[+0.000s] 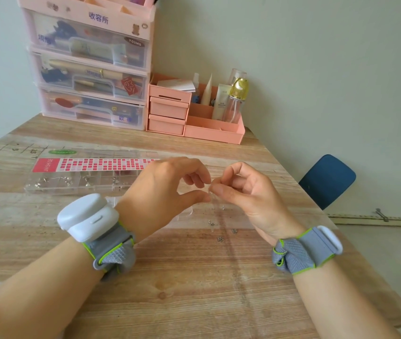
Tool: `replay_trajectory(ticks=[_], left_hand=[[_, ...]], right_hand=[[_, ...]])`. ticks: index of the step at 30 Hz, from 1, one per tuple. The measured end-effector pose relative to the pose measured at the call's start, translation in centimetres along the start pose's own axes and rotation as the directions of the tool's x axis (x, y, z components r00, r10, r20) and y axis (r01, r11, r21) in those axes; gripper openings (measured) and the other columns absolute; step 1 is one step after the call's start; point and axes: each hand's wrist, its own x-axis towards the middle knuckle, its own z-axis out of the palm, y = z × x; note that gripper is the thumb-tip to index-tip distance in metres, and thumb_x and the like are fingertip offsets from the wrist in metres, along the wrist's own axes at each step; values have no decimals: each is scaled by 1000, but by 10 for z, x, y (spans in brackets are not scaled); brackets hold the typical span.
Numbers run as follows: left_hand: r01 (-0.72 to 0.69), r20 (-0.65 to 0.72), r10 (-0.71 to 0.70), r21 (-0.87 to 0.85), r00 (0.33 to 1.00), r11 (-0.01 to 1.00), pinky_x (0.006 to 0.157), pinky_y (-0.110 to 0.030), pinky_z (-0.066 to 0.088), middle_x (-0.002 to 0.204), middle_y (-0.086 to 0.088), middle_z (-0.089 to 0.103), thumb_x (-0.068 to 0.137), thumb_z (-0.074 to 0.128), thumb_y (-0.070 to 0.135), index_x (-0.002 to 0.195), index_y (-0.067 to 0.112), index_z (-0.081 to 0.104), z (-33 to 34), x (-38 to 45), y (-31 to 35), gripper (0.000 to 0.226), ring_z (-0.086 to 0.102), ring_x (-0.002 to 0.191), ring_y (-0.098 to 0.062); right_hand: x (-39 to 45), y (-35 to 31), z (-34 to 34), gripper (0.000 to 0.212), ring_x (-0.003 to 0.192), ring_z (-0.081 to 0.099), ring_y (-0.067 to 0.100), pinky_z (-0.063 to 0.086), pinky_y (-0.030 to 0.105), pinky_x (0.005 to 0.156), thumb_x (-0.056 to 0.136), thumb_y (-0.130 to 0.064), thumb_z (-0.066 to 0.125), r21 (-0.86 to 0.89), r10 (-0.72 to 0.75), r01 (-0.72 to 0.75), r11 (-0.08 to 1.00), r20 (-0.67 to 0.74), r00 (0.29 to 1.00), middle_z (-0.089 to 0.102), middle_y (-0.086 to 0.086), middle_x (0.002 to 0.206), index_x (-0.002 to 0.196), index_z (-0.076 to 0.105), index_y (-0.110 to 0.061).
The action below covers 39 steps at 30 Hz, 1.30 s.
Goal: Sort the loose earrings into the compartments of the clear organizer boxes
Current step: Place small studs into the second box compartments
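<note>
Both hands meet above the middle of the wooden table point(194, 289), fingertips almost touching. On the left hand point(162, 192), thumb and curled forefinger close together toward the right hand point(246, 192), whose thumb and forefinger pinch a tiny silvery earring point(210, 190); it is too small to tell whether the left fingers also grip it. The remaining fingers of both hands are loosely curled. Each wrist wears a grey woven strap edged in lime green, the left one carrying a smooth white rounded device point(86, 216).

Under the hands lies a clear organizer box point(182, 216), hard transparent plastic, hard to see against the wood grain. A second clear box point(55, 184) sits to the left and farther back, divided into small square compartments with several metal earrings in its near row and a red-and-pink label strip point(96, 164) across it. A few loose earrings point(220, 238) lie on the table near the right wrist.

At the back stand a stacked pink drawer unit point(89, 69) and a salmon desk organizer point(194, 118) holding bottles.
</note>
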Motion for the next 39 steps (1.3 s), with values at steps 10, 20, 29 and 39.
replay_trajectory(ticks=[10,20,29,39], left_hand=[[-81,-57,81,5,995,997,67,-4,39,67,19,55,69,53,54,77,27,61,3,0,2,29,51,77,1],[-13,-81,11,-23,997,1000,68,-9,42,66,16,60,69,72,40,74,25,66,1,1,4,18,55,76,1],[179,-126,-206,-198,970,964,71,-4,47,72,16,67,74,72,21,76,26,66,-5,1,6,8,63,74,4],[242,-76,-259,-180,963,953,72,-1,45,76,12,68,75,72,20,82,21,69,-5,-1,5,8,62,78,2]], right_hand=[[-2,-2,2,19,70,58,11,47,18,67,80,0,65,-33,-18,20,999,61,998,63,5,76,79,53,-14],[-2,-3,1,18,68,62,8,47,17,67,81,0,64,-9,12,-12,1000,41,999,67,2,72,80,52,-13],[-1,-6,-28,6,56,54,-4,40,7,58,87,-5,60,-172,-126,66,983,-361,924,61,3,67,82,59,-9],[3,13,-33,13,66,56,12,45,20,66,82,-13,67,-430,-62,-117,895,-380,923,63,0,67,71,63,-20]])
